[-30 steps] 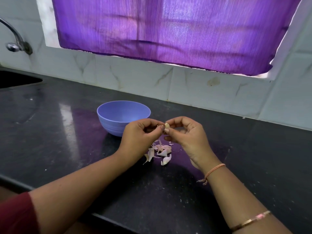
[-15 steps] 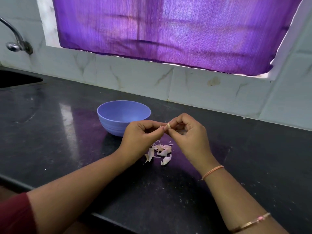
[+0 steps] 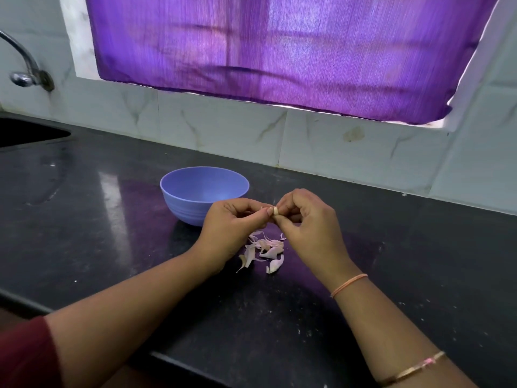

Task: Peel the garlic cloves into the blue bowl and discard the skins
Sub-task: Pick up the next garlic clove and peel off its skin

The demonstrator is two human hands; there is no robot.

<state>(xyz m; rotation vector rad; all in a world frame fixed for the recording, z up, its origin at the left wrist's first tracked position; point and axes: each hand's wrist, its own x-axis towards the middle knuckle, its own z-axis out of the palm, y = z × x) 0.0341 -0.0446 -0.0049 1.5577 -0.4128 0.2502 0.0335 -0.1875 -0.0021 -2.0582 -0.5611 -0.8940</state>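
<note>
**Inspector:** State of the hands?

**Clerk:** Both are closed on one garlic clove (image 3: pixel 275 211). The left hand (image 3: pixel 232 224) pinches it between thumb and forefinger, and the right hand (image 3: pixel 310 222) pinches its other side with the fingers curled. The clove is held in the air just above the counter (image 3: pixel 112 247), near the middle of its width.

**Inspector:** And the receiving vessel?

**Clerk:** The blue bowl (image 3: pixel 195 208) stands towards the back edge of the counter, just beside the left hand. No clove shows in the visible part of its inside.

**Inspector:** Waste?

**Clerk:** A small heap of skins (image 3: pixel 264 249) lies on the counter directly under the hands, in front of the bowl. It cannot be told whether some pieces there are whole cloves.

**Inspector:** Step in hand?

**Clerk:** In the clerk's judgement, it is stripping the skin from this clove. The task looks early, with the skins not yet discarded.

**Inspector:** Recommendations.

**Clerk:** One hand should hold the clove firmly while the other lifts the skin from one end with a nail and draws it along the length. Too hard a squeeze may make the clove slip out. Loose skin should be dropped on the heap, clear of the bowl, and the bare clove checked before it goes in.
</note>
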